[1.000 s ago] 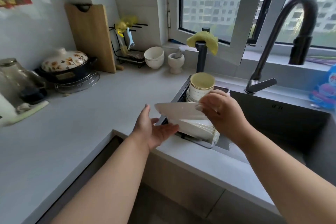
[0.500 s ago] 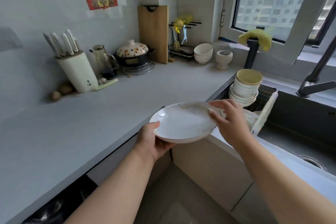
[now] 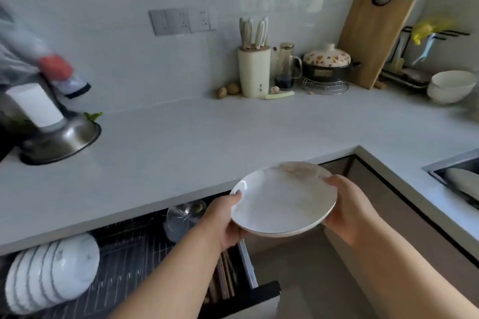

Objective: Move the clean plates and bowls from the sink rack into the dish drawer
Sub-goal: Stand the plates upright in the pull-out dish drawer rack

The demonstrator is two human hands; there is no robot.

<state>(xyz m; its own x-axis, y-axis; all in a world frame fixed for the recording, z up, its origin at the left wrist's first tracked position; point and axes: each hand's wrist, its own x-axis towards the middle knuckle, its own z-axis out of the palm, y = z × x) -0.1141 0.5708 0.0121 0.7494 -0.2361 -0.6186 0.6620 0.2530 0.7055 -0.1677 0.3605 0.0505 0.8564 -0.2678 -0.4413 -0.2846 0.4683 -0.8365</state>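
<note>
I hold a white plate (image 3: 282, 202) level in front of me, above the right end of the open dish drawer (image 3: 134, 248). My left hand (image 3: 223, 217) grips its left rim, thumb on top. My right hand (image 3: 347, 204) grips the right rim. In the drawer's wire rack, several white bowls (image 3: 49, 272) stand on edge at the left, and a steel strainer (image 3: 185, 217) lies at the back. The sink corner (image 3: 456, 179) shows at the right edge with a plate rim in it.
The grey countertop (image 3: 207, 137) runs above the drawer. On it stand a steel bowl (image 3: 62, 137), a knife block (image 3: 254, 72), a glass jug (image 3: 286, 67), a lidded pot (image 3: 328, 65), a cutting board (image 3: 373, 39) and stacked white bowls (image 3: 451, 85).
I have turned left from the sink with the plate. It went from being lifted out of the rack to being held in both hands over the open drawer.
</note>
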